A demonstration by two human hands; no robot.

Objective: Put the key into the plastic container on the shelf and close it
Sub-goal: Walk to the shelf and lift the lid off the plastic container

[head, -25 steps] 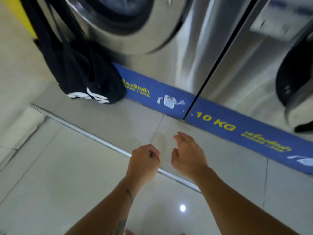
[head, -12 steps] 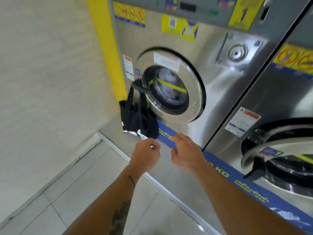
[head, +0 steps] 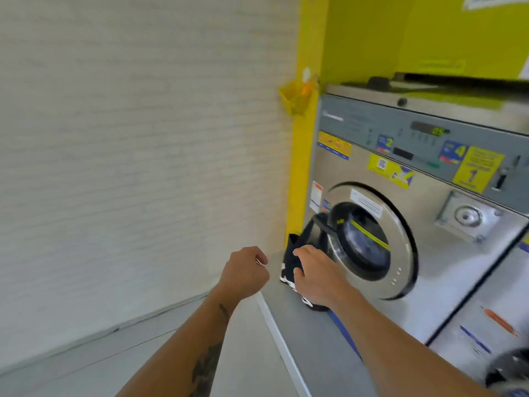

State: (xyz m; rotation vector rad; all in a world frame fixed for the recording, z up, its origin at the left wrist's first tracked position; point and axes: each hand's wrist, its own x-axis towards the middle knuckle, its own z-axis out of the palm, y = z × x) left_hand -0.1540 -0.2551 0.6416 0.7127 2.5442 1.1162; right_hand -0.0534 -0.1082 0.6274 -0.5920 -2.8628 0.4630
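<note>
Near washing machine (head: 429,253), both arms reach forward. Left hand (head: 246,272) curled in fist, small shiny thing at fingertips, maybe key. Right hand (head: 315,272) loose, empty, before black bag (head: 297,247).

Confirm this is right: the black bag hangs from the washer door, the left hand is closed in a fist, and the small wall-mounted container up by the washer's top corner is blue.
Only the colour is wrong. The head view shows the container is yellow. The black bag does hang from the washer door, and the left hand is fisted.
</note>
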